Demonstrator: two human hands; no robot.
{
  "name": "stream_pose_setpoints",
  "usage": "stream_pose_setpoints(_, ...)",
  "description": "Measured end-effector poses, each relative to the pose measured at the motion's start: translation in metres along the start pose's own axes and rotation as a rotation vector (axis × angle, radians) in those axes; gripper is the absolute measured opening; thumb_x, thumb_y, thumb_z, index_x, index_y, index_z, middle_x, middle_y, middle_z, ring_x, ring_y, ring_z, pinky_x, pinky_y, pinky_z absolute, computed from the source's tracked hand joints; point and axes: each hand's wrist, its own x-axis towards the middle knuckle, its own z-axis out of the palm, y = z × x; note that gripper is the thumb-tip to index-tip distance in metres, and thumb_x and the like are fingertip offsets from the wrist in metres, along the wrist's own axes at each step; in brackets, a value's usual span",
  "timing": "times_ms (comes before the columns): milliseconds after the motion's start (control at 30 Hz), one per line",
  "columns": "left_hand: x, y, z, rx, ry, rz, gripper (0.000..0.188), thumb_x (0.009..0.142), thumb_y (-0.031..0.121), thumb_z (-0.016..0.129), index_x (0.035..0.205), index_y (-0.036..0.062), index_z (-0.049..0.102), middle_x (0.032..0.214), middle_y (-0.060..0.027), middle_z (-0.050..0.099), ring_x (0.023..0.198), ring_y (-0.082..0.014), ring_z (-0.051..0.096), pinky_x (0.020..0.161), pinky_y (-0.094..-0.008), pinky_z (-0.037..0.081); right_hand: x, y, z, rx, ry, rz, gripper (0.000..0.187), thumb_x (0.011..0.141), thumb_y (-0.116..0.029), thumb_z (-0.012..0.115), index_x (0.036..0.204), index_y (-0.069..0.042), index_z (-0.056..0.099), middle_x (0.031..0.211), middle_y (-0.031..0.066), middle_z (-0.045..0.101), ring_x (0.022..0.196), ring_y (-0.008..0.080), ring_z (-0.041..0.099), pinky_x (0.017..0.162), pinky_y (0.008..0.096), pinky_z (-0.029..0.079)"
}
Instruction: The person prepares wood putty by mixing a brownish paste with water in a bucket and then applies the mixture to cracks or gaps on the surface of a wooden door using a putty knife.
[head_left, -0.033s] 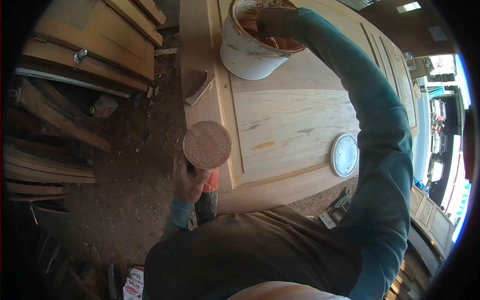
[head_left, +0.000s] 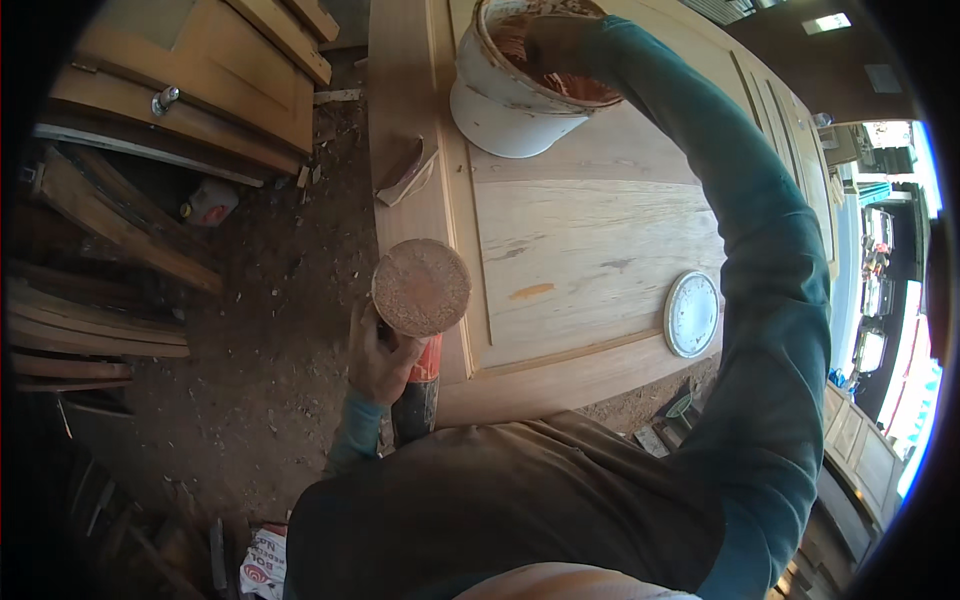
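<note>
My left hand (head_left: 385,362) is closed around a red-and-black disc sander (head_left: 425,360). Its round pad (head_left: 421,288) faces up and shows a rough, dusty, pinkish-brown surface. The sander is beside the near left edge of a pale wooden door (head_left: 590,240) that lies flat. My right arm stretches forward over this door, and my right hand (head_left: 558,45) is inside a white bucket (head_left: 505,115). Reddish-brown material coats the inside of the bucket. The fingers of that hand are hidden in there.
A folded sheet of sandpaper (head_left: 408,175) lies on the door's left edge. A round white lid (head_left: 691,314) sits near its close edge. At left, a panelled door with a knob (head_left: 166,100) and stacked curved boards (head_left: 100,325) stand by the dirt floor (head_left: 260,390).
The whole view has shifted slightly, so the scene sits a little further right. Both hands keep their places, one at the sander and one in the bucket.
</note>
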Motion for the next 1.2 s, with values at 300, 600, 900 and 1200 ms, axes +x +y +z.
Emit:
stream_pose_setpoints(300, 0.006, 0.012, -0.003, 0.051, 0.038, 0.084, 0.062, 0.084, 0.018, 0.084, 0.136, -0.0008, 0.055, 0.130, -0.0212, 0.054, 0.115, -0.0376, 0.063, 0.092, -0.0469, 0.056, 0.038, 0.008, 0.033, -0.082, -0.146, -0.112, 0.021, 0.099, -0.016, 0.060, 0.103, -0.002, 0.075, 0.087, 0.0137, 0.073, 0.084, 0.0260, 0.069, 0.076, 0.0403, 0.056)
stream_pose_setpoints(600, 0.006, 0.013, -0.003, 0.003, 0.021, 0.002, 0.063, 0.082, 0.017, 0.085, 0.135, -0.0008, 0.056, 0.129, -0.0209, 0.054, 0.114, -0.0376, 0.061, 0.096, -0.0478, 0.053, 0.003, 0.036, 0.007, 0.075, -0.044, -0.258, 0.023, 0.100, -0.018, 0.061, 0.101, 0.001, 0.074, 0.080, 0.0111, 0.071, 0.077, 0.0206, 0.066, 0.073, 0.0361, 0.055)
stream_pose_setpoints(900, 0.008, 0.016, -0.001, 0.006, 0.038, -0.008, 0.062, 0.085, 0.022, 0.083, 0.136, -0.0010, 0.057, 0.128, -0.0196, 0.055, 0.115, -0.0362, 0.061, 0.098, -0.0466, 0.053, -0.111, 0.059, -0.034, 0.672, 0.110, 0.055, 0.025, 0.101, -0.020, 0.062, 0.093, -0.001, 0.075, 0.074, 0.0030, 0.068, 0.070, 0.0136, 0.065, 0.066, 0.0313, 0.053)
stream_pose_setpoints(1200, 0.010, 0.016, 0.000, 0.004, 0.011, 0.041, 0.053, 0.090, 0.022, 0.080, 0.133, -0.0017, 0.059, 0.124, -0.0164, 0.056, 0.111, -0.0301, 0.062, 0.095, -0.0437, 0.053, -0.126, 0.049, -0.021, 0.401, 0.300, -0.108, 0.024, 0.097, -0.021, 0.065, 0.100, 0.001, 0.075, 0.081, 0.0100, 0.072, 0.076, 0.0179, 0.067, 0.072, 0.0354, 0.055)
